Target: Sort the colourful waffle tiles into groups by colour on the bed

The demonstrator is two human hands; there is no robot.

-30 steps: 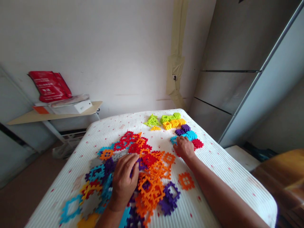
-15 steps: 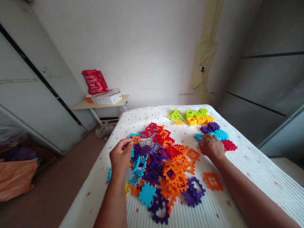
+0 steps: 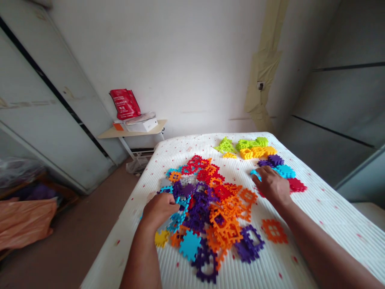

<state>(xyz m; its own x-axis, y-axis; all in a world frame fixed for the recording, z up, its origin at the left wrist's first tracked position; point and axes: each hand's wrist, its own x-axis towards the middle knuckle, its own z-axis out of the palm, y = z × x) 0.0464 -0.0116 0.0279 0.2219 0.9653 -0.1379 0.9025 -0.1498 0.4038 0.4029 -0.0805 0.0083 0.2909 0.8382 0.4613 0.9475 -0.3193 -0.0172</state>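
Note:
Interlocking plastic tiles with notched edges lie in a mixed heap of orange, purple, red and blue pieces on a white ribbed bed cover (image 3: 120, 257). My left hand (image 3: 161, 208) rests at the heap's left side, over blue tiles (image 3: 177, 218), with its fingers curled; what they hold, if anything, is hidden. On the right, my right hand (image 3: 272, 185) pinches down at a blue tile (image 3: 255, 174), beside a stack of solid blue tiles (image 3: 286, 171). Red tiles (image 3: 297, 185) sit just right of that hand.
Purple tiles (image 3: 275, 160), yellow tiles (image 3: 257, 152) and green tiles (image 3: 252, 143) stand in rows at the far right. A lone orange window tile (image 3: 274, 230) lies near my right forearm. A small table (image 3: 110, 133) carries boxes and a red bag (image 3: 124, 104).
My left hand has come down and toward me, from the heap's upper left onto the blue tiles. My right hand stays by the blue tiles. The view has shifted slightly.

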